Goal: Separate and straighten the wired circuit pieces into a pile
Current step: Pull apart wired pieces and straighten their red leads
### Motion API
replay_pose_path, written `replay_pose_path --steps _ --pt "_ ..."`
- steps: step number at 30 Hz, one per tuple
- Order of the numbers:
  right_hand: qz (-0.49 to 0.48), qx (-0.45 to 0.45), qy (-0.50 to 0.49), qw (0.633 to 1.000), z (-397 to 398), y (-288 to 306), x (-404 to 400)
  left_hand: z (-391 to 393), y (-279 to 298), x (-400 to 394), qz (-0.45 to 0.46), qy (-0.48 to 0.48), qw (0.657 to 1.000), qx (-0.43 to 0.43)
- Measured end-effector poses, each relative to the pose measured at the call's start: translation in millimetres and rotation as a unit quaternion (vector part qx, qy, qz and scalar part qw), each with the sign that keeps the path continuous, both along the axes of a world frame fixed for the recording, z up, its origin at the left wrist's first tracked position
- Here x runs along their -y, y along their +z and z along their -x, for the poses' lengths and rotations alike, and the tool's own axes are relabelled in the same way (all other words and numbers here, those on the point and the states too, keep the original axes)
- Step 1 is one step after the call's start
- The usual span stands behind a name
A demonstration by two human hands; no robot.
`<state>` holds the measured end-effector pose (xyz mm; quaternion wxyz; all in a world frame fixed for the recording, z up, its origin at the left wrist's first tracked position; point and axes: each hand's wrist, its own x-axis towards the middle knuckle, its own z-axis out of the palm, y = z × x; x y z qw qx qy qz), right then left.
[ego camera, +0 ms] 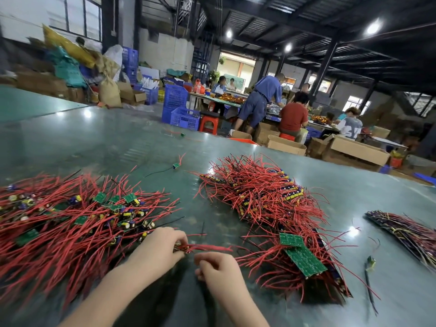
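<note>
Head view. The left hand, at 6 o'clock in the frame, has its fingers curled and pinches a wired circuit piece at its board end; the piece's red wires run out toward 3 o'clock, just above the counter. The right hand sits just beside the left, toward 4 o'clock of it, fingers curled inward; whether it grips a wire cannot be told.

At 9 o'clock lies a loose heap of tangled red-wired boards, touching the left hand's far side. At 2 o'clock of the hands sits the sorted pile, wires fanned out, with green boards showing at its near end. At 3 o'clock, well apart, lies a darker bundle. A single stray piece rests at 12 o'clock between heap and pile; another stray lies between pile and bundle.

Beyond the counter: blue crates and seated workers.
</note>
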<state>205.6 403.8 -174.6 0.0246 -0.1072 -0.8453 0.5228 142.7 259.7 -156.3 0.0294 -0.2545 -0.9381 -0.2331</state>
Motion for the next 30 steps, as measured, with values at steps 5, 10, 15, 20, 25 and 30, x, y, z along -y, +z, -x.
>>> replay_pose_path --steps 5,10,15,20,25,30 --pt "-0.004 -0.075 -0.050 0.996 -2 3 0 -6 10 -8 -0.199 0.006 0.980 0.022" --pt "-0.035 -0.188 -0.085 0.978 -7 17 -4 -11 17 -9 -0.290 -0.072 0.954 -0.009" --pt "0.095 -0.195 -0.067 0.974 -10 27 -3 -19 17 -16 -0.433 -0.077 0.895 0.078" --pt "0.159 -0.194 -0.067 0.966 -11 31 -8 -19 19 -18 -0.482 -0.061 0.863 0.142" --pt "0.163 -0.187 -0.065 0.967 -13 31 -5 -21 23 -17 -0.498 -0.069 0.844 0.185" --pt "0.152 -0.194 -0.077 0.966 -16 30 -3 -27 23 -19 -0.508 -0.067 0.841 0.175"
